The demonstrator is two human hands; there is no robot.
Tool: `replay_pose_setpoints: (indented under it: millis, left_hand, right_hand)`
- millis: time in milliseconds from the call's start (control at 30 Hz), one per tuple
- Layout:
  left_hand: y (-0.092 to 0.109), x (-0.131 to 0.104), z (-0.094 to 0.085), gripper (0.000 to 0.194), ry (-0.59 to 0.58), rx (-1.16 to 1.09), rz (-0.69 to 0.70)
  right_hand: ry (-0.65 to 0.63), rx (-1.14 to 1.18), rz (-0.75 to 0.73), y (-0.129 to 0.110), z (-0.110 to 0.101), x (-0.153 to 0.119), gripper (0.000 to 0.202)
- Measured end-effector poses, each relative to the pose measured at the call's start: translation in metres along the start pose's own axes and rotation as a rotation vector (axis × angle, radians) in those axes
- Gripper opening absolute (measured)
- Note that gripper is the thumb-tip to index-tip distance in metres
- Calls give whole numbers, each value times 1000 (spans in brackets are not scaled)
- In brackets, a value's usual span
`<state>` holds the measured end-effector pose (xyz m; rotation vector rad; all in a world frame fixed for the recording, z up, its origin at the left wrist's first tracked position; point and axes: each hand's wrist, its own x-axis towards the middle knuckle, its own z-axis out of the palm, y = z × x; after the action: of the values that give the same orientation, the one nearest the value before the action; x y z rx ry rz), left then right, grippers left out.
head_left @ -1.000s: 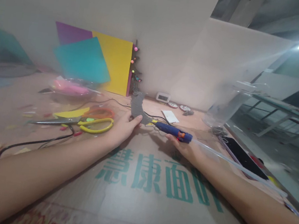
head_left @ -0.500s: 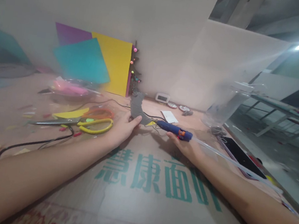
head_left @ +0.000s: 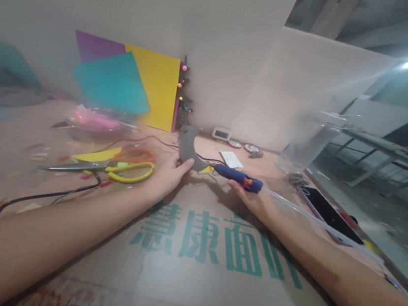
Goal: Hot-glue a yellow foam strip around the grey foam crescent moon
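Note:
My left hand [head_left: 172,172] is closed on a grey crescent-shaped piece [head_left: 189,147], its thumb pressed on the near face. In my right hand [head_left: 249,196] lies a blue glue gun [head_left: 238,176] with an orange part, its tip pointing left at the lower end of the crescent. A small yellow bit [head_left: 206,169] shows by the tip; whether the tip touches the grey piece I cannot tell. A long clear glue stick [head_left: 311,216] runs out of the gun's back over my right forearm.
Scissors with yellow and orange handles [head_left: 130,171] lie left of my left hand, among scraps and a black cord [head_left: 46,194]. Coloured sheets [head_left: 162,93] lean on the wall. A small white clock [head_left: 221,134], a white card [head_left: 231,159], a phone [head_left: 330,213] and a clear jug [head_left: 304,140] stand or lie around.
Almost nothing differs. The grey crescent is turned slightly in my left hand, and the glue gun's tip has shifted a touch.

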<state>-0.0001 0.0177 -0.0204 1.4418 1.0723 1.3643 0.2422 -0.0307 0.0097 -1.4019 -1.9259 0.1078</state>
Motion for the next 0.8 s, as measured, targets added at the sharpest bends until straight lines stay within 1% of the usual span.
replay_pose_setpoints:
  millis: [167, 367, 533, 700, 800]
  left_hand:
    - [0, 0, 1, 33, -19, -2, -6]
    - [1, -1, 2, 33, -18, -9, -1]
    - [1, -1, 1, 32, -11, 31, 21]
    - [-1, 0, 0, 31, -3, 40, 30]
    - [-1, 0, 1, 32, 0, 31, 25]
  right_hand:
    - [1, -6, 19, -5, -3, -1, 32]
    - [-9, -7, -4, -6, -2, -1, 31]
    - [-33, 25, 52, -6, -2, 1, 33]
    - [43, 29, 33, -2, 1, 1, 31]
    - [30, 52, 23, 3, 1, 1, 32]
